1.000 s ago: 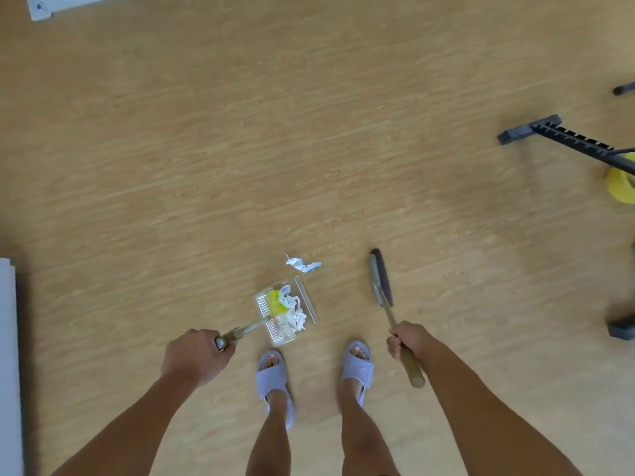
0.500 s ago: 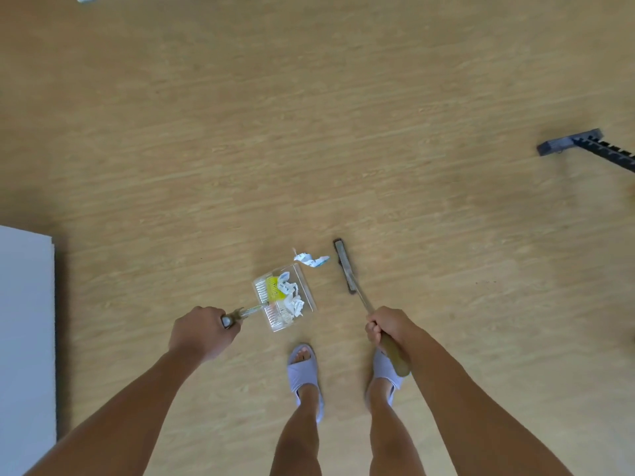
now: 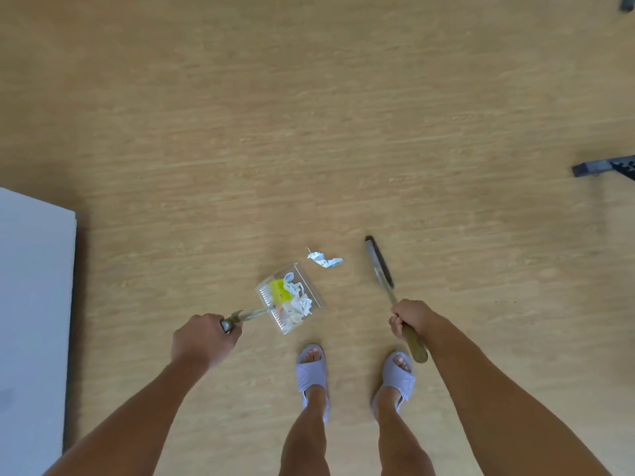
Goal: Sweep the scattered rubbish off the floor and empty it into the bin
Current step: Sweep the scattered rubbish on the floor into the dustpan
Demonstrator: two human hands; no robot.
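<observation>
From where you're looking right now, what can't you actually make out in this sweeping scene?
Head view only:
- The bin: nowhere in frame.
- White panel: cut off by the left edge, so unidentifiable.
- Dark stand foot: cut off by the right edge.
- Rubbish in the clear dustpan: too small; just white scraps and something yellow.
- Print on the crumpled paper: too small.
- Broom bristles: seen edge-on.

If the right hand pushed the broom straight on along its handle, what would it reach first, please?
Probably nothing: the right hand aims the broom up and slightly left, passing right of the crumpled paper; beyond lies bare floor, though depth is unclear.
</observation>
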